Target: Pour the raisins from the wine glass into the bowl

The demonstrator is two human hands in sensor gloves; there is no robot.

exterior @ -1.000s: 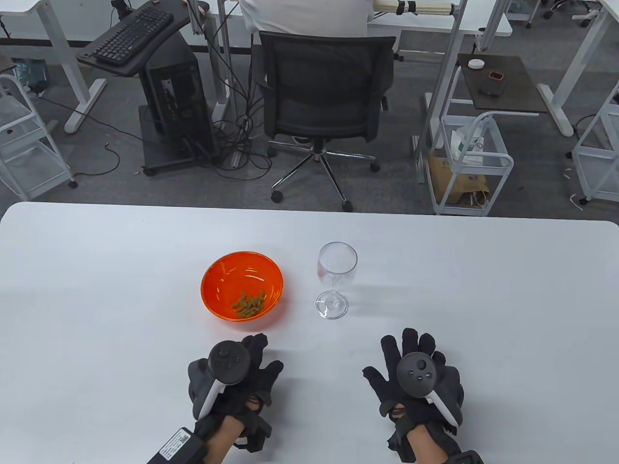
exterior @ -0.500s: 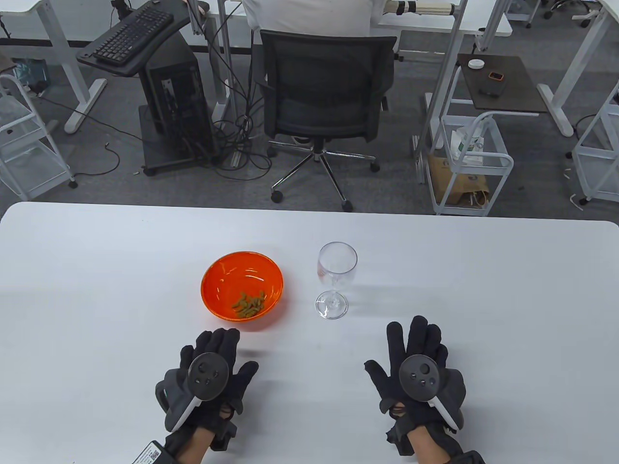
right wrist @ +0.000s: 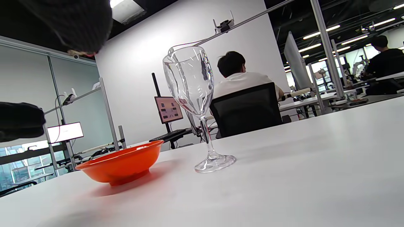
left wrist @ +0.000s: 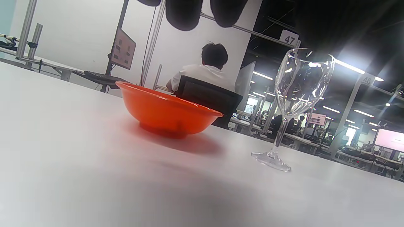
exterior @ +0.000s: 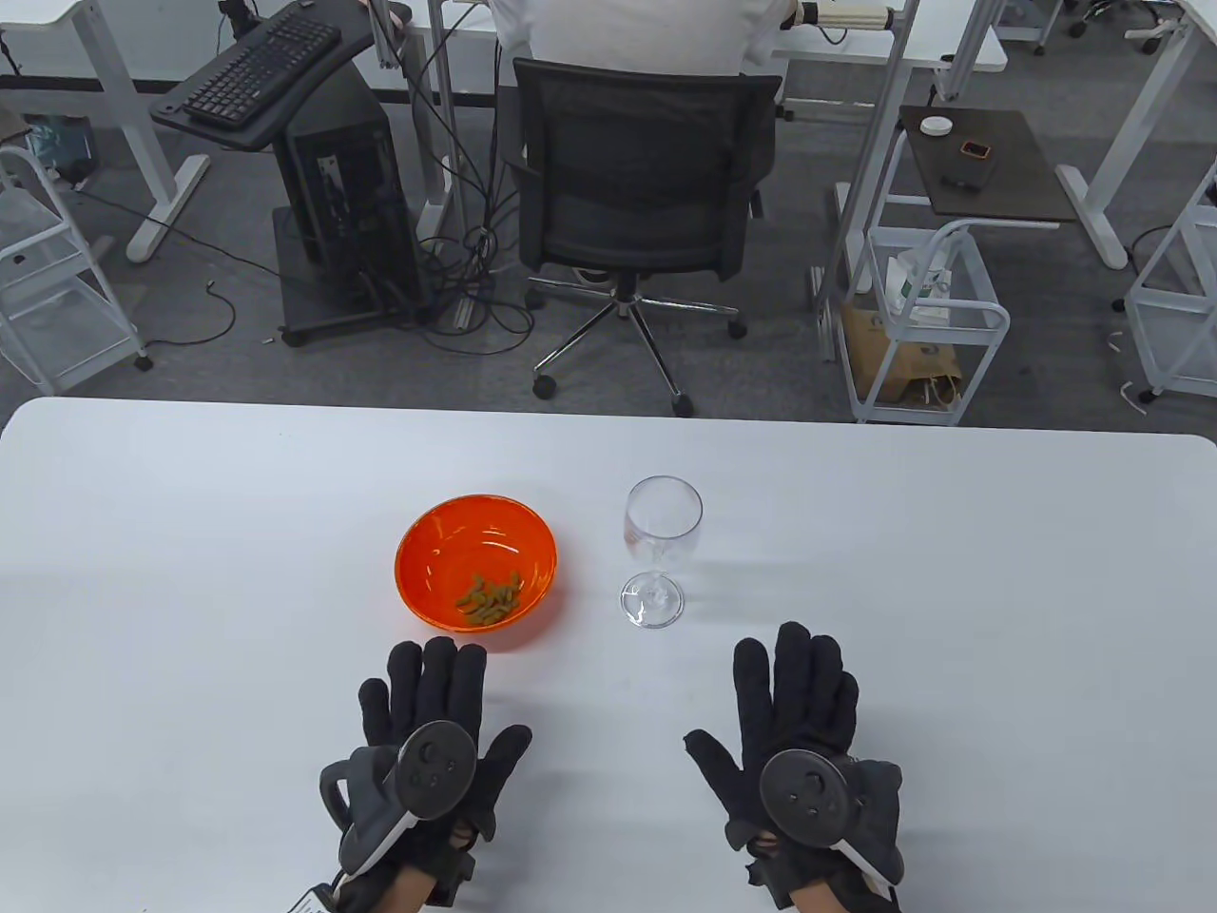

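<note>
2 flat hands (exterior: 428,732) (exterior: 794,737) near table edge (exterior: 608,889)

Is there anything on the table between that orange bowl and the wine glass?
Nothing: only bare white table separates the orange bowl from the wine glass. The table view shows that gap, and both wrist views agree.

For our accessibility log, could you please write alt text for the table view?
An empty wine glass stands upright beside an orange bowl holding raisins; the left hand and right hand lie flat, fingers spread, holding nothing.
</note>
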